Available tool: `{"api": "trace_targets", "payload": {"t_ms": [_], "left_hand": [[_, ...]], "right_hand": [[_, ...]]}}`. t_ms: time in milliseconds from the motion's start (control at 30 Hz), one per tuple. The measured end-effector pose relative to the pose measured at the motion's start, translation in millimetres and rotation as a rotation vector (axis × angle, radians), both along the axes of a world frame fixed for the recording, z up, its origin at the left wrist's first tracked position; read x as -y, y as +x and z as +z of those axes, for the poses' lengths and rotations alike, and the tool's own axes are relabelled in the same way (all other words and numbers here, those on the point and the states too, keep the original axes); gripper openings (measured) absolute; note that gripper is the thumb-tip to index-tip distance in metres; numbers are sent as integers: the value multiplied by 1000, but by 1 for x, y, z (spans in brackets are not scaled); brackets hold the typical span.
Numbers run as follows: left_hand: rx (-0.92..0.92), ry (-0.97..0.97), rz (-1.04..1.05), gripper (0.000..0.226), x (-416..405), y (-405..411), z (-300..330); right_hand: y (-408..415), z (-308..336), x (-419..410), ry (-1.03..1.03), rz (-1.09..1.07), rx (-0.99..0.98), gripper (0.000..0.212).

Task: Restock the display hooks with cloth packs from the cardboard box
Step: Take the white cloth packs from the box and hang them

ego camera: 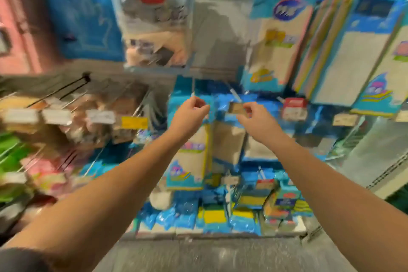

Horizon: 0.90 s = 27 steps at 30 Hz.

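Note:
The view is blurred by motion. A blue and beige cloth pack [192, 157] hangs at the middle of the display. My left hand [189, 112] pinches its top edge at the left. My right hand [254, 117] has its fingers curled at the blue top strip next to a small brown price tag [237, 108] on the middle hook [235, 94]. Both hands are level with each other, about a hand's width apart. More packs of the same kind [229, 139] hang right behind. No cardboard box is in view.
Larger cloth packs [278, 37] hang on the upper right, a clear pack with a red label [154, 24] upper middle. An empty black hook [66, 88] juts out at left above tagged packs. Sponges [214, 216] fill the bottom shelf.

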<state>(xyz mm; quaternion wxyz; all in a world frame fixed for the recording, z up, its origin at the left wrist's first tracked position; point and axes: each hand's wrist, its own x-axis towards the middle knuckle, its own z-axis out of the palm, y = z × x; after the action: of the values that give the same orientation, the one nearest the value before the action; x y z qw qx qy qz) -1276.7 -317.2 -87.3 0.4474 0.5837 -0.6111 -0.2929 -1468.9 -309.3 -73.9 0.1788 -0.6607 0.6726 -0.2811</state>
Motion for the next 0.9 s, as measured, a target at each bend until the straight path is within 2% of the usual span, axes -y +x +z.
{"api": "trace_targets", "payload": {"t_ms": [100,233,367,533,700,900], "left_hand": [[38,123,30,16,-85,96,-55],[135,380,150,20,-207,225,-126],[257,599,241,26,-322,336,-171],[334,800,300,27,-439,434,-203],[340,894,399,30,-509,510,-214],[313,907,517,32,-531,613,-218]], "right_hand": [[80,-45,-60,152,141,-53,43],[197,-110,-144,308,346,-90,39],[306,-169,-223,439,548,-202,52],[421,-214,-300,498,791,-316,52],[512,-241,-337,560,985,-398,49],[630,-267,-343,575,1108,-404,46]]}}
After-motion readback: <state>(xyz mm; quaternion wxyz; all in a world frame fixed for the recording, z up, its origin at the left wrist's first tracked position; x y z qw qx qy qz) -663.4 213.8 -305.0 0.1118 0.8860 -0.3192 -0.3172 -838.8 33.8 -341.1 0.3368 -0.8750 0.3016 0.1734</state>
